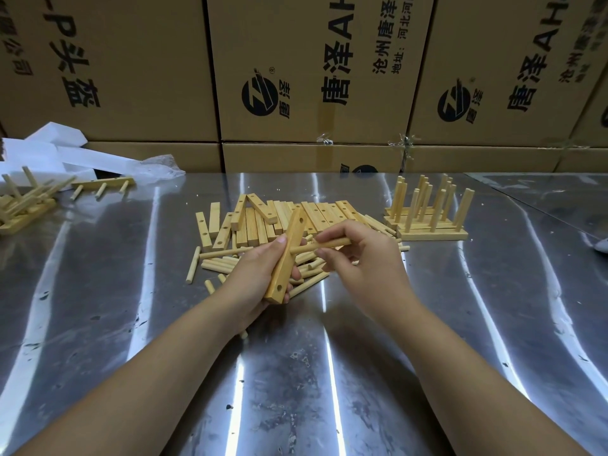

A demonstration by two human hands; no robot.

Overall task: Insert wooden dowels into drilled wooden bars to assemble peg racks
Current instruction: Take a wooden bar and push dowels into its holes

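Note:
My left hand [255, 278] grips a drilled wooden bar [289, 255], held on edge above the table with open holes near both ends. My right hand [358, 255] pinches a dowel [324, 245] whose left tip meets the bar's middle. Under and behind both hands lies a pile of drilled bars [263, 218] and loose dowels [223, 263].
Finished peg racks [427, 212] stand stacked at the right with pegs upright. More racks [29, 199] lie tumbled at the far left beside white packing pieces [56, 149]. Cardboard boxes [312, 77] wall off the back of the shiny metal table [296, 373].

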